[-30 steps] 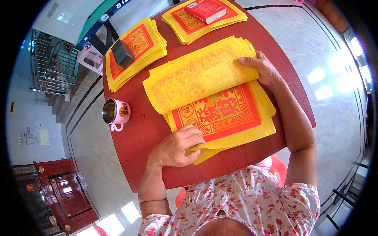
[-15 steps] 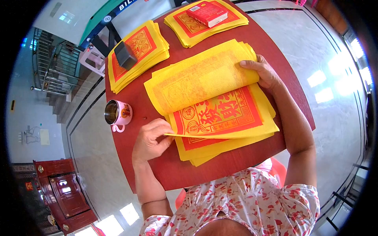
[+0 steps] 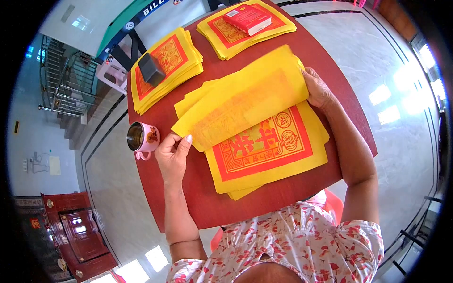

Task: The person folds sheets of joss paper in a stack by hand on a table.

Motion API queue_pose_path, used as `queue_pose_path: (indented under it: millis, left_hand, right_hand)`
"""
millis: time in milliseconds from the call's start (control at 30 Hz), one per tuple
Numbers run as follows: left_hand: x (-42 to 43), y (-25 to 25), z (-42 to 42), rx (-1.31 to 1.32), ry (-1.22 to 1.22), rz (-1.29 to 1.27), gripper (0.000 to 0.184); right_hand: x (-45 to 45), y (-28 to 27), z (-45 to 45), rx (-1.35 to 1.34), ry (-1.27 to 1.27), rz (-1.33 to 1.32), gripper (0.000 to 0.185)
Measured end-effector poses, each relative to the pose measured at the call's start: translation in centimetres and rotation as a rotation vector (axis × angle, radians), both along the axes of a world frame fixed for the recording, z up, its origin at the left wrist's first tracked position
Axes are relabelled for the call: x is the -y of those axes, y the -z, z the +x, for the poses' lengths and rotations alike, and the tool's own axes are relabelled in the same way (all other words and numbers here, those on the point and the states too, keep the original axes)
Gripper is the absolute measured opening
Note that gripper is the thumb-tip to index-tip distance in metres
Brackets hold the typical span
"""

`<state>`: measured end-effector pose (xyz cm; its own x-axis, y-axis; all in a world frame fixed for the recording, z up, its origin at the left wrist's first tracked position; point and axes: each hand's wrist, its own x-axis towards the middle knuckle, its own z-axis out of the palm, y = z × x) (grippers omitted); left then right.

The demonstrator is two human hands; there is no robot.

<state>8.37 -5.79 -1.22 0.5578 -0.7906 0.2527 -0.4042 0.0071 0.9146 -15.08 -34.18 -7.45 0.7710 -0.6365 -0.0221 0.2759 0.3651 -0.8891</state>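
Observation:
A loose stack of yellow paper sheets (image 3: pixel 268 175) printed with red-bordered characters lies in front of me on the table. Its upper sheet (image 3: pixel 250 94) is folded back away from me, pale underside up. My left hand (image 3: pixel 172 152) pinches that sheet's near-left corner between thumb and fingers. At the right edge, my right hand (image 3: pixel 318 88) grips the turned-back sheets; its fingertips are partly hidden by the paper. Below the fold, a red-printed face shows on the sheet beneath.
A pink mug (image 3: pixel 143 138) stands at the left edge of the red table (image 3: pixel 207 207). Farther back, one yellow paper stack (image 3: pixel 188 61) bears a dark block (image 3: pixel 151 69), and another paper stack (image 3: pixel 212 33) bears a thick red book (image 3: pixel 247 19). A pink plastic stool (image 3: pixel 113 74) is beyond.
My left hand has carried the sheet's corner up and away from me, turning it over onto the folded-back part. A different printed face is now exposed. My right hand stays at the right edge.

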Motion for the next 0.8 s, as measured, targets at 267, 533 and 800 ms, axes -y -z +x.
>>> queue_pose_path:
  millis: [267,533,800]
  left_hand:
    - [0.7,1.0,-0.5,-0.141,-0.140,0.031,0.019]
    - [0.0,0.1,-0.9,-0.071,-0.156,-0.051,0.021]
    - [0.1,-1.6,-3.1,0.291,0.646,0.165,0.016]
  right_hand:
    - [-1.3,-1.8,-0.4,0.004,-0.026,-0.024,0.047]
    - [-1.9,-3.7,-0.3,-0.102,-0.030,0.043,0.034]
    - [-1.6,-3.1,-0.2,-0.110,-0.011,0.087,0.032]
